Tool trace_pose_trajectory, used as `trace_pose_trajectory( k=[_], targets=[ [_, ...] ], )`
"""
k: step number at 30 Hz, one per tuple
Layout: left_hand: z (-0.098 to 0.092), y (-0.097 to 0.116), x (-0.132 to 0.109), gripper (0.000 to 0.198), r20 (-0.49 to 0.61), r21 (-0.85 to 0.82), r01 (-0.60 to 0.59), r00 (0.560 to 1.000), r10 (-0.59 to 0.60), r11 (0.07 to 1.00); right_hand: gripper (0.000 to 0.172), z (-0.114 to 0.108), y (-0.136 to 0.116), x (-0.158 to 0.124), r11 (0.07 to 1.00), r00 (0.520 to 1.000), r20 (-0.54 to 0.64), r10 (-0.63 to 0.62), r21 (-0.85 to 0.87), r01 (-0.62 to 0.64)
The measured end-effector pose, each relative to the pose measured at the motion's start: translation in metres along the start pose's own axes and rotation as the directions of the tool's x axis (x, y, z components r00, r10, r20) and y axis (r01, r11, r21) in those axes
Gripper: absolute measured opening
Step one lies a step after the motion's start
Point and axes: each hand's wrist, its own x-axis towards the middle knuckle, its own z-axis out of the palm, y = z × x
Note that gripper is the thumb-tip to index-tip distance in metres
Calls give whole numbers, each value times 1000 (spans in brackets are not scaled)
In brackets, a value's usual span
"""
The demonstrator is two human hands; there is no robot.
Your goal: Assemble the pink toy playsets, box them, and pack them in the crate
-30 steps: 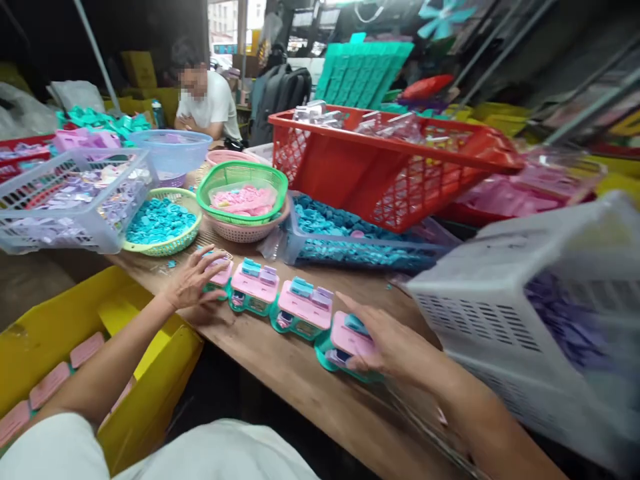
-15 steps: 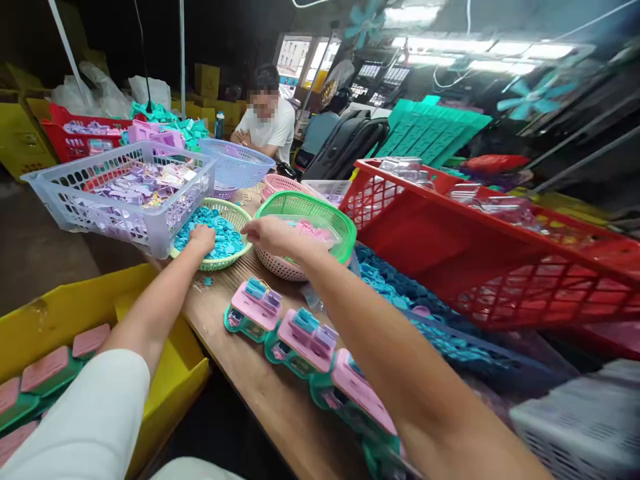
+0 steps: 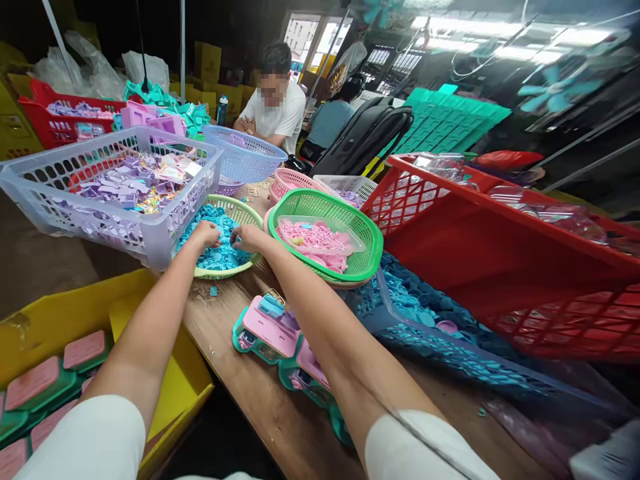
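My left hand [image 3: 207, 235] is over the blue plastic pieces [image 3: 220, 259] heaped in a round yellow-green basket [image 3: 241, 212]. Its fingers are pinched together at the pieces, and whatever is between them is too small to make out. My right hand [image 3: 249, 238] reaches in over the same basket from the right, a short gap from the left hand. Its thumb and fingers curl toward each other at the heap, and their tips blend with the blue. Below my right forearm stand pink-topped, teal-based toy pieces [image 3: 273, 327] in a row, partly covered by the arm.
A green basket [image 3: 373, 243] of pink parts stands right of the hands. At left is a pale crate [image 3: 150, 230] of purple parts. A red crate [image 3: 450, 247] leans over a blue crate [image 3: 395, 313]. A yellow box [image 3: 165, 407] holds pink-lidded items. A person [image 3: 285, 107] sits across.
My right hand has moved from the green basket's edge leftward into the basket of blue pieces. My left hand stays at that heap. The view has shifted slightly.
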Motion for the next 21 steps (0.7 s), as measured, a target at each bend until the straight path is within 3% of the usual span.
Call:
trace_pose_trajectory(
  k=[5,9,12,21],
  targets=[
    [-6,5,2,3,42,-339,129,992,-122,932,26,-1,0,9,904,994,-66,85,424,-50],
    [-7,4,2,15,105,-508,195,981,-164,839,15,2,-9,14,750,996,-53,78,661,-23],
    [-7,2,1,24,136,-587,223,975,-177,778,6,3,-13,16,647,997,-35,70,762,-19],
    [-11,1,5,9,248,-700,291,955,-160,652,16,-3,-11,13,412,990,-69,127,911,11]
  ],
)
